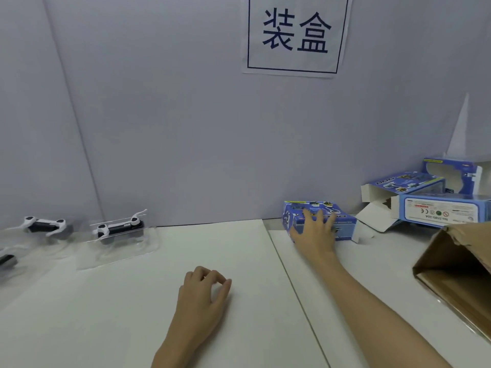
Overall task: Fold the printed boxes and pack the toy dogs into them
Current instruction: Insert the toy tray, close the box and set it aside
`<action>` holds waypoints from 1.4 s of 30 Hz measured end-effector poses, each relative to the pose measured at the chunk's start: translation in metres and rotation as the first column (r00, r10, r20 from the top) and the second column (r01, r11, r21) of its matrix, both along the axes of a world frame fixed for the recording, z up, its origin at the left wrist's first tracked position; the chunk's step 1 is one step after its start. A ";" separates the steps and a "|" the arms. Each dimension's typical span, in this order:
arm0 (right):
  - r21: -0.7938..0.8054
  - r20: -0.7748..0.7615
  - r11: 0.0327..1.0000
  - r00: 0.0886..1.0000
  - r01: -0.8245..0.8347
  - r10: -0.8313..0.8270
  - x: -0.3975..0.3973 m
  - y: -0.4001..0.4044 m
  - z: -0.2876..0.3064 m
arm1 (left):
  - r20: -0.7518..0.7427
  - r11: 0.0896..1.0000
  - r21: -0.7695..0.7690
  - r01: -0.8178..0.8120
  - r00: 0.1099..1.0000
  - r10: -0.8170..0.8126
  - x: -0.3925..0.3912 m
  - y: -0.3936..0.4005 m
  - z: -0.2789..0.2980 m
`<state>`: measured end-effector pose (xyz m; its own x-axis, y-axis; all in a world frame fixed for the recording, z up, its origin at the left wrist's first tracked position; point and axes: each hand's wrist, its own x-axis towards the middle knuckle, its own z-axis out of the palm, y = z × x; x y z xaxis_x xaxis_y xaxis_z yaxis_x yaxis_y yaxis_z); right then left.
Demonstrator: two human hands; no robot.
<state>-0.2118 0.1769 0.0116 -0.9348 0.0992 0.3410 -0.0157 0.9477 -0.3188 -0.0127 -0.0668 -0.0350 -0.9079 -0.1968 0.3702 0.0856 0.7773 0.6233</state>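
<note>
Counter (132,301): matt white, smooth sheet surface.
Printed box (342,224): blue printed card, slight sheen.
Toy dogs (119,229), left of that box: glossy black-and-white plastic in clear plastic trays.
Carton (451,264), right of it: rough brown corrugated cardboard.

the left hand (204,290) lies on the counter (132,301) near the middle, its fingers loosely curled toward the thumb and holding nothing. the right arm (372,309) stretches forward and to the right, bare to the elbow, and the right hand (314,235) lies palm down with fingers spread.
</note>
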 end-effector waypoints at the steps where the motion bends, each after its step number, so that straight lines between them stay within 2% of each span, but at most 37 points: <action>1: -0.065 -0.059 0.997 0.998 -0.038 0.034 0.009 -0.001 -0.001 | 0.006 1.000 0.015 -0.001 1.000 0.001 0.000 -0.001 -0.001; 4: -0.268 -0.251 0.942 0.959 -0.201 0.133 0.044 -0.010 0.001 | 0.001 0.985 0.175 -0.006 1.000 0.006 0.002 -0.001 0.003; 7: -0.291 -0.438 0.858 0.856 -0.423 0.273 0.081 -0.021 0.003 | -0.021 0.905 0.420 -0.062 0.997 0.078 0.005 0.000 0.013; 9: -0.298 -0.509 0.785 0.786 -0.544 0.351 0.106 -0.028 0.006 | -0.031 0.810 0.581 -0.080 0.992 0.120 0.006 -0.001 0.022; 11: -0.308 -0.543 0.700 0.723 -0.644 0.427 0.131 -0.031 0.007 | -0.035 0.621 0.783 -0.048 0.992 0.120 0.008 -0.001 0.034; 13: -0.317 -0.554 0.602 0.658 -0.733 0.510 0.151 -0.034 0.004 | -0.038 0.337 0.941 0.013 0.997 0.070 0.011 -0.003 0.044; 14: -0.325 -0.547 0.556 0.632 -0.765 0.549 0.159 -0.036 0.001 | -0.031 0.235 0.972 0.021 0.999 0.037 0.013 -0.006 0.047; 15: -0.333 -0.532 0.520 0.612 -0.786 0.584 0.165 -0.037 -0.001 | -0.013 0.189 0.982 0.012 1.000 0.004 0.013 -0.008 0.050; 16: -0.348 -0.516 0.491 0.600 -0.799 0.611 0.169 -0.039 -0.003 | 0.013 0.189 0.982 -0.008 1.000 -0.023 0.014 -0.009 0.051; 18: -0.444 -0.513 0.411 0.602 -0.796 0.611 0.177 -0.043 -0.001 | 0.036 0.243 0.970 -0.026 0.999 -0.036 0.015 -0.006 0.051; 20: -0.572 -0.557 0.313 0.639 -0.758 0.530 0.180 -0.049 0.003 | -0.002 0.386 0.922 0.018 0.999 -0.043 0.015 -0.003 0.046; 22: -0.635 -0.577 0.319 0.706 -0.704 0.411 0.181 -0.053 0.008 | -0.007 0.500 0.864 0.062 0.994 -0.113 0.014 -0.001 0.043; 23: -0.677 -0.560 0.310 0.741 -0.667 0.371 0.180 -0.053 0.010 | -0.010 0.502 0.860 0.088 0.988 -0.157 0.015 0.000 0.043; 26: -0.860 -0.388 0.153 0.820 -0.486 0.421 0.176 -0.046 0.017 | -0.051 0.490 0.852 0.184 0.961 -0.271 0.016 -0.001 0.043; 28: -0.908 -0.315 0.090 0.808 -0.410 0.498 0.174 -0.040 0.021 | -0.102 0.499 0.821 0.278 0.931 -0.351 0.019 0.002 0.044; 32: -0.917 -0.336 -0.026 0.733 -0.399 0.591 0.176 -0.038 0.025 | -0.179 0.494 0.780 0.385 0.893 -0.413 0.022 0.008 0.046; 37: -0.909 -0.333 -0.014 0.706 -0.416 0.625 0.176 -0.034 0.028 | -0.189 0.542 0.724 0.427 0.878 -0.440 0.028 0.010 0.054; 40: -0.908 -0.339 -0.033 0.688 -0.417 0.642 0.177 -0.033 0.028 | -0.229 0.586 0.691 0.423 0.897 -0.378 0.031 0.017 0.058; 42: -0.906 -0.329 -0.018 0.679 -0.422 0.656 0.179 -0.033 0.027 | -0.272 0.555 0.725 0.407 0.910 -0.312 0.029 0.020 0.060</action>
<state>-0.0326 0.1437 0.0383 -0.8812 -0.3583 0.3084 -0.2194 -0.2679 -0.9381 0.0166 -0.0466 0.0249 -0.9344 -0.1111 0.3385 0.3476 -0.0759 0.9346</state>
